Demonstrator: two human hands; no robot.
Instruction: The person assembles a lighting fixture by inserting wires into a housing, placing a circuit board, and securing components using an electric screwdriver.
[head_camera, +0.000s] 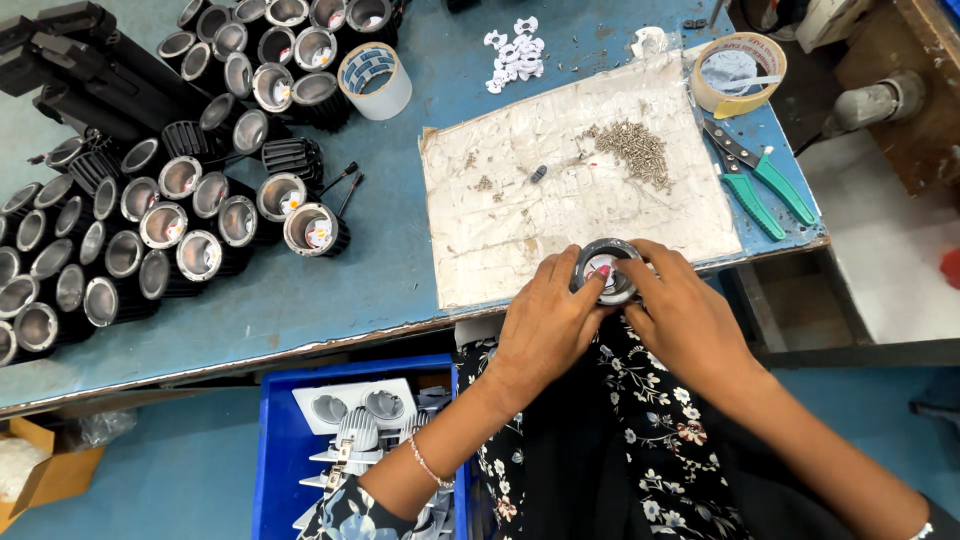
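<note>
Lamp housing (604, 270): round, dark body with a shiny reflector inside, held over the near edge of the worn white mat (520, 215), face up.
Left hand (545, 325): curled around the housing's left side, a fingertip pressed into its opening.
Right hand (680, 310): cupped around the right side, fingers wrapped over the rim.
Screws (634, 150): small heap on the mat, well apart from the hands.
Cutters (760, 180): green-handled, at the right edge of the blue table (380, 260).
Tape rolls: one by the cutters (740, 73), one near the finished housings (376, 80).
Finished housings (170, 215): crowded in rows on the table's left.
Blue crate (285, 440): below the table, holding pale metal parts.
</note>
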